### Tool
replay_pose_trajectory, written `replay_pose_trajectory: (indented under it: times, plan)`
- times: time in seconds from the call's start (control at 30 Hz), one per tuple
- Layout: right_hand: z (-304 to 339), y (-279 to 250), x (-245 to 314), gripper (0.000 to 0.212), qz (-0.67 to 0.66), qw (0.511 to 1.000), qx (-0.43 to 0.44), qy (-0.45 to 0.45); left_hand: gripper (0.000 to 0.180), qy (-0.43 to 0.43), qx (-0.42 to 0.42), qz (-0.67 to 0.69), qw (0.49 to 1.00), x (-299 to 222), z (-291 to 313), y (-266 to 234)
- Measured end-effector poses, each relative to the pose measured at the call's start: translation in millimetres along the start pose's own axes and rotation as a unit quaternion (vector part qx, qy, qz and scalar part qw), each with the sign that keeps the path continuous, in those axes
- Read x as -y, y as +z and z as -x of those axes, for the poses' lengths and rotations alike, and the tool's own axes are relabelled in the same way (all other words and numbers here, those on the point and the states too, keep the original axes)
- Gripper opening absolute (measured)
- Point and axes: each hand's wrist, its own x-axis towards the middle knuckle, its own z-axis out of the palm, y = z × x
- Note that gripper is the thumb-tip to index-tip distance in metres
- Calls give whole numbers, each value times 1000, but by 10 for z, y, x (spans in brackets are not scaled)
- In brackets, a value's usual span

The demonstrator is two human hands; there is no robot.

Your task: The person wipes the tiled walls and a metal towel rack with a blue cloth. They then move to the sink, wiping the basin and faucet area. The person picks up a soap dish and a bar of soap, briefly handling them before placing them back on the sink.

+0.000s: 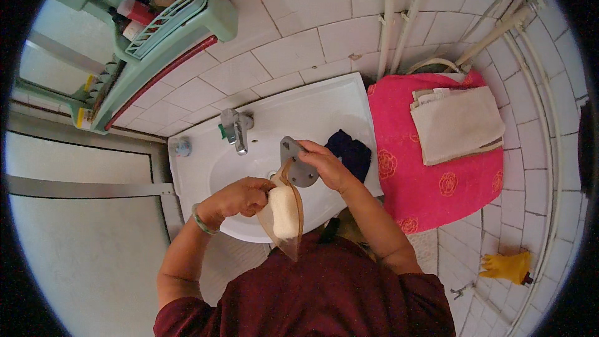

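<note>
Over the washbasin (pixel 337 103), my left hand (pixel 240 198) pinches the edge of a sheer brown pouch (pixel 292 248), perhaps stocking fabric. Inside the pouch lies a cream-coloured block (pixel 285 213) that looks like a bar of soap. The pouch hangs tilted, its pointed end toward my body. My right hand (pixel 324 165) is closed on a flat grey plate (pixel 304 176) with round holes, held just beyond the pouch's upper end. The pouch's upper end overlaps the plate; whether they are joined I cannot tell. A bracelet circles my left wrist.
A chrome tap (pixel 236 130) stands at the basin's back. Dark blue cloth (pixel 350 155) lies on its right rim, a small clear object (pixel 181 146) on its left. At right, a pink cover (pixel 399 143) bears folded towels (pixel 458 125). A green shelf (pixel 218 15) juts from the wall; yellow gloves (pixel 504 266) hang right.
</note>
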Motion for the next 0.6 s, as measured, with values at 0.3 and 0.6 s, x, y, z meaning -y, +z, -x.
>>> replay_pose_trajectory:
  times: [0.3,0.6]
  plan:
    - [-150,-124,23,41,-39,999,-2,38,34,135,12,-148,980,62,-180,-104]
    - [-154,-5,83,36,0,998,-36,48,22,78,-15,-167,983,111,-213,-59]
